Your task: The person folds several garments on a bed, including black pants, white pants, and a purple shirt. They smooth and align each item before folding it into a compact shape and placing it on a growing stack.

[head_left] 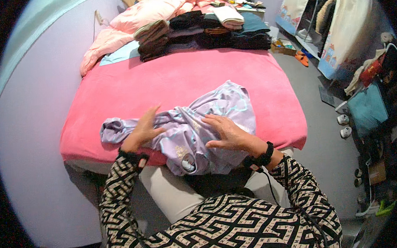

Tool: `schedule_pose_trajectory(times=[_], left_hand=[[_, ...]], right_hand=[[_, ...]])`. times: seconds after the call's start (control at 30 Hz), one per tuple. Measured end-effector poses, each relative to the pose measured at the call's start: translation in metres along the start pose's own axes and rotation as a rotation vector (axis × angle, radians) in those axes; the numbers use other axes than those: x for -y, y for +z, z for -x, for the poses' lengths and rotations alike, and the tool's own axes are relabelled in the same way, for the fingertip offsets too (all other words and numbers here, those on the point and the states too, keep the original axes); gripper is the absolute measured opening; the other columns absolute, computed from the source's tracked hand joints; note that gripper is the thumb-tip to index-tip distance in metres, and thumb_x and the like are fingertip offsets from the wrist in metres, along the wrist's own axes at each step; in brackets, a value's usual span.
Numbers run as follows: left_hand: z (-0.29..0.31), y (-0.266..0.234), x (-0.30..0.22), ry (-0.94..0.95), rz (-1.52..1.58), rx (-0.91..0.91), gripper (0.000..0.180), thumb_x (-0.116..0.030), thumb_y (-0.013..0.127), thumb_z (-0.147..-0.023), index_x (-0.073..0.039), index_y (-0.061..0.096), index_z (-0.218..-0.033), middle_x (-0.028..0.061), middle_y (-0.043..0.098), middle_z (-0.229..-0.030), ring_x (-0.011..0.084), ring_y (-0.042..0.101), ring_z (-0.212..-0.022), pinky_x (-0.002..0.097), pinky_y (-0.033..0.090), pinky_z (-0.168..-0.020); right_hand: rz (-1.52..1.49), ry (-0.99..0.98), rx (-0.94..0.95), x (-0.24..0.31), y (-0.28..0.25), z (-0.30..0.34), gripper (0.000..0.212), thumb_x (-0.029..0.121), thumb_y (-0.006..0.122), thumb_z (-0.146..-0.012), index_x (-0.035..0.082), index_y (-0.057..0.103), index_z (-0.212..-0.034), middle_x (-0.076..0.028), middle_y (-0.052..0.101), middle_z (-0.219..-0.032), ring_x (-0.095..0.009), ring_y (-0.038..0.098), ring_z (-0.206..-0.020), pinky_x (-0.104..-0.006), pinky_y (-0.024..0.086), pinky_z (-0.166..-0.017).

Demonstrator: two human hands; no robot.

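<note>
A crumpled lavender garment point(229, 105) with pale blue lines and a printed figure lies at the near edge of the bed, part of it hanging over the edge toward my lap. It is bunched and twisted through the middle, with one narrow end stretched to the left. My left hand point(142, 130) is over that narrow part, fingers spread and thumb apart. Above the right half of the cloth is my right hand point(227, 131), its fingers extended and palm turned inward. Whether either hand touches the fabric is hard to tell.
Folded dark clothes point(189, 32) stand in stacks across the far side of the pink-covered bed point(169, 83), before a pink quilt point(150, 14). A wall point(37, 132) borders the left. Beyond the floor at right are a curtained wardrobe point(344, 44), orange slippers point(301, 59) and white shoes point(344, 126).
</note>
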State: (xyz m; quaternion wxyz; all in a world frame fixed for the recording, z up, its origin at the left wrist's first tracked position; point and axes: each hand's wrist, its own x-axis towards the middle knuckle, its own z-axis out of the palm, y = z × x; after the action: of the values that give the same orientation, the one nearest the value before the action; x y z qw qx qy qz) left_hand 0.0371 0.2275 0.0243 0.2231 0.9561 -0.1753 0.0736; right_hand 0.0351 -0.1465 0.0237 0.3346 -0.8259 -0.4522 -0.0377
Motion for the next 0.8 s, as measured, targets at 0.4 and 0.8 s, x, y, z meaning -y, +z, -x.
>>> schedule_pose_trajectory(times=[0.4, 0.8], left_hand=[[0.039, 0.016, 0.028, -0.079, -0.124, -0.195, 0.050, -0.035, 0.082, -0.070, -0.009, 0.070, -0.111, 0.0120, 0.067, -0.103, 0.0345, 0.060, -0.101, 0.0484, 0.042, -0.095], [0.096, 0.018, -0.042, -0.112, 0.374, -0.552, 0.015, -0.002, 0.066, -0.090, -0.004, 0.070, -0.104, 0.0066, 0.068, -0.103, 0.0168, 0.064, -0.095, 0.0303, 0.052, -0.082]], right_hand=[[-0.491, 0.298, -0.148, -0.042, 0.032, 0.011, 0.015, 0.009, 0.058, -0.098, 0.004, 0.065, -0.110, -0.011, 0.064, -0.133, -0.024, 0.056, -0.129, -0.0433, 0.031, -0.117], [-1.283, 0.406, -0.338, -0.007, -0.006, 0.009, 0.015, 0.014, 0.053, -0.103, 0.004, 0.064, -0.107, 0.002, 0.065, -0.097, -0.005, 0.059, -0.087, -0.0216, 0.048, -0.081]])
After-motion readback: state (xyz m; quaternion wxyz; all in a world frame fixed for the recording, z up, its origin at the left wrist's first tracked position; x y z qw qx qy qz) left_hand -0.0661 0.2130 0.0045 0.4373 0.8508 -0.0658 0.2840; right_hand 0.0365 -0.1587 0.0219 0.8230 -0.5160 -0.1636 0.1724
